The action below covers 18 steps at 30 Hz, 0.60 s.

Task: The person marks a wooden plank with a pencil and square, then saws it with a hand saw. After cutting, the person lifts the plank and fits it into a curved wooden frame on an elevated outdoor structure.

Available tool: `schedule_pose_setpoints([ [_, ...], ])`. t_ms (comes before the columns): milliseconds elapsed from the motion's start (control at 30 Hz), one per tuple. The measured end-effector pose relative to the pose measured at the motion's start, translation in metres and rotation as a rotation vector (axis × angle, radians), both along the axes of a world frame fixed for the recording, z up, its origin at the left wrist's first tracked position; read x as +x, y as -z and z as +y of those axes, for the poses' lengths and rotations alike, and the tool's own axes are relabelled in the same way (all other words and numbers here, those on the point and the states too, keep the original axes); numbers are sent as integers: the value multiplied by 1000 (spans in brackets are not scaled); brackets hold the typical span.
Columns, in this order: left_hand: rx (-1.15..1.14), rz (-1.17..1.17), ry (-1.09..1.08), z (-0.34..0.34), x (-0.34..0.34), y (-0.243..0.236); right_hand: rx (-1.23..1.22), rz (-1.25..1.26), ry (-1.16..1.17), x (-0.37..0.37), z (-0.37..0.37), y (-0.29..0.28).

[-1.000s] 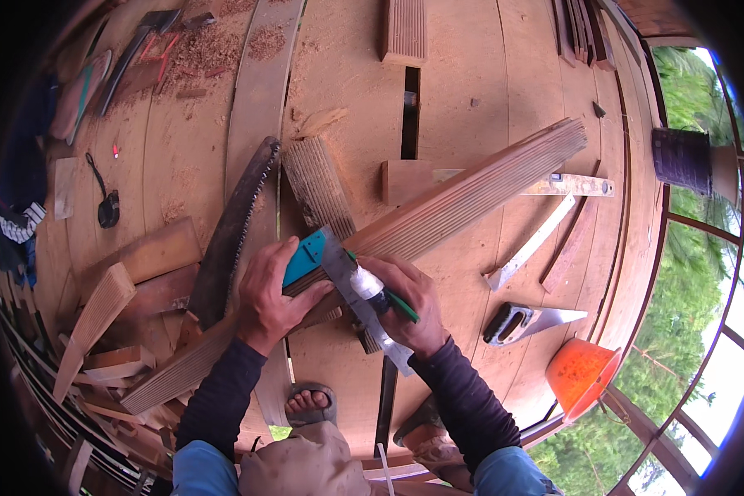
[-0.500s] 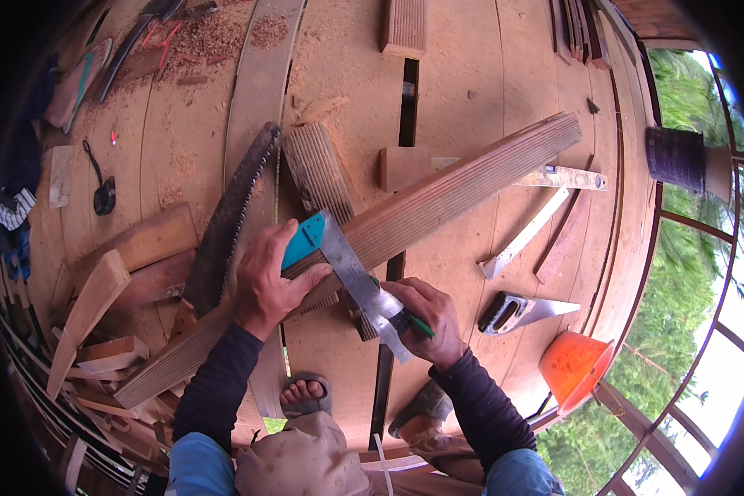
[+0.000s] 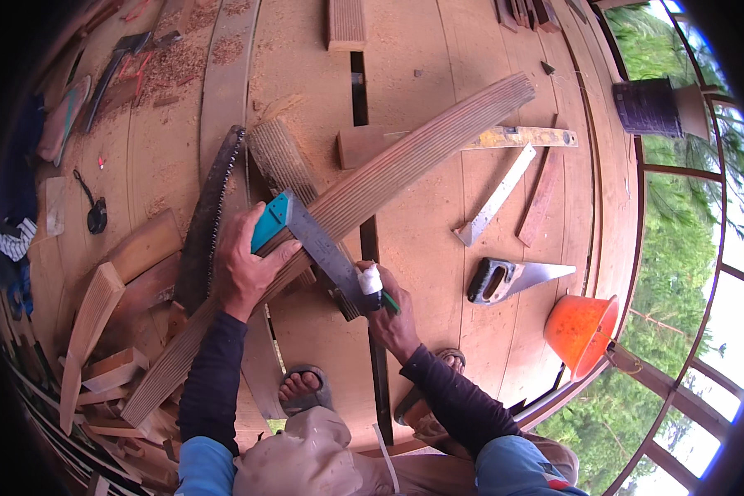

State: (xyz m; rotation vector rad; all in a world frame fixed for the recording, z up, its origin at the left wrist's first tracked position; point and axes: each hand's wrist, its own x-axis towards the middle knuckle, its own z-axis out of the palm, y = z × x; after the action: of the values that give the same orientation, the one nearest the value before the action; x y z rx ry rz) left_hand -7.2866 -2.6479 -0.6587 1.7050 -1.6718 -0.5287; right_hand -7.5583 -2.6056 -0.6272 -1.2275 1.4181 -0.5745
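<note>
Left hand (image 3: pixel 244 263): clamped on the square (image 3: pixel 322 248) and plank (image 3: pixel 422 169).
Right hand (image 3: pixel 394 318): apart from left, closed around a green pencil (image 3: pixel 391 304).
Square: laid across the plank, blade reaching right hand.
Short handsaw (image 3: pixel 537 276): on the floor (image 3: pixel 438 248), near the orange bucket (image 3: pixel 574 335).

Carpentry workshop, handsaw (image 3: pixel 527 278), sawdust (image 3: pixel 192 63), timber offcuts (image 3: pixel 97 302)

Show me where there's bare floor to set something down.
Two bare patches: between the ridged plank, metal strip and right hand; and between the handsaw and right sleeve. Crowded: lower left, where offcuts lie heaped beside the dark saw.
</note>
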Motion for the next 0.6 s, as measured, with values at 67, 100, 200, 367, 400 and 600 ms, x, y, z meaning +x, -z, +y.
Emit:
schedule_pose_setpoints([
  [67,17,-35,41,0,5,0,-77,33,26,1,3,1],
  [100,-18,-13,21,-1,7,-3,-99,33,49,-1,1,-1],
  [200,135,243,-109,3,3,-22,-178,4,147,-19,-6,-6],
  [367,381,201,-32,17,28,-16,-336,-165,552,-54,-35,-17],
  [400,494,87,69,18,38,-14,-374,-209,621,-62,-42,-13],
  [600,797,83,208,7,41,-34,-431,-357,867,-160,-59,48],
])
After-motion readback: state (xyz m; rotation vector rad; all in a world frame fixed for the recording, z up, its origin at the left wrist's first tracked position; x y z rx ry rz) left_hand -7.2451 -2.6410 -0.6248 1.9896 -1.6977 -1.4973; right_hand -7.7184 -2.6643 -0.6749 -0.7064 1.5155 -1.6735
